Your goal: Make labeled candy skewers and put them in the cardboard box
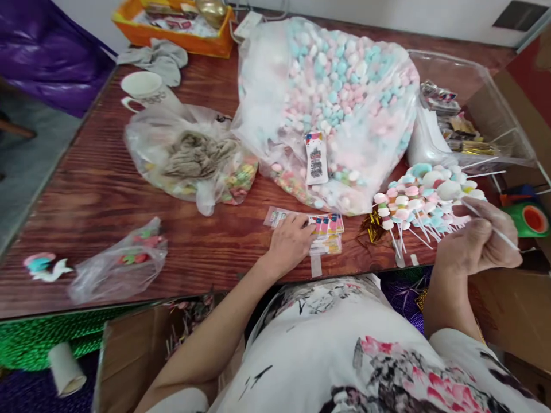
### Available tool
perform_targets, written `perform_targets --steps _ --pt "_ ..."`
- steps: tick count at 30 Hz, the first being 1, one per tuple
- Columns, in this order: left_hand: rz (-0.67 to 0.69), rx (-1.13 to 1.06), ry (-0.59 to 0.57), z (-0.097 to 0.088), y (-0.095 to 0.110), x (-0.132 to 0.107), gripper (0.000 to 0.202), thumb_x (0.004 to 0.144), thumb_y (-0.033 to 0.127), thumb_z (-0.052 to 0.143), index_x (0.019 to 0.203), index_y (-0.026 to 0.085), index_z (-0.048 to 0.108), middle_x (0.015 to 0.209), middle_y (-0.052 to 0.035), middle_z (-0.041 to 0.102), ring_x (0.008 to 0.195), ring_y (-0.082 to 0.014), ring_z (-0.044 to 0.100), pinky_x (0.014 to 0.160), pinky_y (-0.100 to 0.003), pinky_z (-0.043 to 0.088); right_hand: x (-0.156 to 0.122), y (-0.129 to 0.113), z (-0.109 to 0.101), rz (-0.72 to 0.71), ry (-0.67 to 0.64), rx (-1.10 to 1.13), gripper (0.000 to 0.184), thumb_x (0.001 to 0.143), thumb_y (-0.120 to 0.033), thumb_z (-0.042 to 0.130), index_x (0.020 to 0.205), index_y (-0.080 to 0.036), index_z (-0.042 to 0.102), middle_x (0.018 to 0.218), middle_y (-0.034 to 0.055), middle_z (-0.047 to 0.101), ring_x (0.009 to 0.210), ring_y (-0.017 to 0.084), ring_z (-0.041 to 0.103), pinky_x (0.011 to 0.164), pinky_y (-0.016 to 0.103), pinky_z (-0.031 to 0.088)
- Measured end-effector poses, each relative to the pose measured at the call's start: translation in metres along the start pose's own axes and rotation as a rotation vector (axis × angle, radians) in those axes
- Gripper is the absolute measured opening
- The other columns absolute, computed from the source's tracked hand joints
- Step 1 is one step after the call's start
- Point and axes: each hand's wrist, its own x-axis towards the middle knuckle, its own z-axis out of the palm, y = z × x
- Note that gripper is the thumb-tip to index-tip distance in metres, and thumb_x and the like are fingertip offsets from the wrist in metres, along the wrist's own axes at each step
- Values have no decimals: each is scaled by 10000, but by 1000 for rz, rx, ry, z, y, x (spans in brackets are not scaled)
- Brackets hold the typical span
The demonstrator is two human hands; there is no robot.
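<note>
- R hand [476, 244] is closed on a thin white stick [508, 241], pinched between thumb & fingers at the table's near R edge.
- Stick's long axis runs diagonal: one end points up-left toward the skewer pile [424, 198], the other down-right, past the hand & off the table edge. Both ends look bare.
- L hand [293, 241] lies palm down on a stack of printed cards [330, 225], fingers bent over its L part; can't tell if it pinches a card or just rests.
- Card stack sits near the front edge at centre, long side approx left-right, colourful print facing up.
- Skewer pile: pastel candy heads fanned up-right, white sticks pointing down toward the front edge, just beside the R hand.
- Gold twist ties [372, 226] lie between cards & skewers.
- Big clear bag of pink/blue/white candies [336, 97] fills the table's middle behind the cards; a label card leans on its front.
- Smaller bag [189, 158] w/ mixed candies & crumpled paper sits to its L; white mug [142, 89] & grey cloth [159, 57] behind that.
- Orange tray [172, 26] at the far edge.
- Small plastic bag [120, 264] & a pastel tail-shaped piece [43, 267] lie front L, well apart from both hands.
- Clear plastic box [495, 92] w/ packets stands far R, behind the skewers.
</note>
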Motion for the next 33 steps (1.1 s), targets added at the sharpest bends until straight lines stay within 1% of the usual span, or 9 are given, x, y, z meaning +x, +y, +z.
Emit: perform_targets --steps 3,6,9,13,17,21,26,30,33 --pt "-7 59 37 4 5 0 162 906 247 546 934 192 695 930 -92 631 902 -240 520 758 -362 420 -4 -34 12 181 -60 128 201 914 -276 560 946 -219 751 839 44 710 653 197 660 551 353 517" --pt "8 63 104 11 3 -2 176 911 204 520 863 179 688 839 -86 631 848 -228 527 720 -350 409 -7 -59 10 319 -309 160 134 881 -245 617 900 -220 748 827 37 729 742 221 701 651 390 573" --pt "16 -13 181 18 -4 -4 193 906 182 510 813 161 678 788 -79 632 811 -213 543 717 -336 426 -12 -70 3 437 -581 192 132 885 -190 606 913 -226 730 830 28 735 784 207 709 709 374 584" --pt "-1 -123 210 19 -9 -4 154 891 175 527 882 153 679 837 -78 650 851 -213 560 767 -336 458 -26 -73 4 451 -896 267 150 902 -130 570 935 -221 684 873 32 717 812 173 687 732 321 551" --pt "-39 -104 100 8 -7 -4 190 862 148 532 994 133 668 972 -114 637 927 -251 524 805 -380 474 -39 -71 10 356 -1124 289 177 911 -95 539 1000 -220 629 907 42 683 855 164 655 745 304 520" --pt "-39 -60 34 2 -7 -6 236 794 47 506 943 105 679 1000 -144 614 942 -267 492 804 -388 481 -41 -66 9 270 -1146 240 190 900 -86 551 1012 -223 621 959 58 669 904 178 636 758 315 512" --pt "-76 -117 134 8 -14 -7 230 856 73 486 880 153 700 901 -96 630 873 -222 504 766 -349 456 -41 -59 6 261 -1146 210 195 888 -85 567 1005 -225 638 967 60 665 895 180 639 739 317 515" --pt "-144 -180 228 8 -18 -6 134 852 164 583 740 165 658 766 -56 617 767 -192 510 711 -331 426 -42 -59 5 325 -1039 265 230 872 -76 589 1021 -241 645 907 36 683 838 168 653 726 315 532" --pt "-199 -275 270 8 -19 -6 154 836 245 658 711 163 621 707 -26 603 697 -165 519 654 -302 417 -38 -61 5 415 -886 308 224 854 -86 620 1001 -244 677 891 27 708 819 173 670 753 334 547"
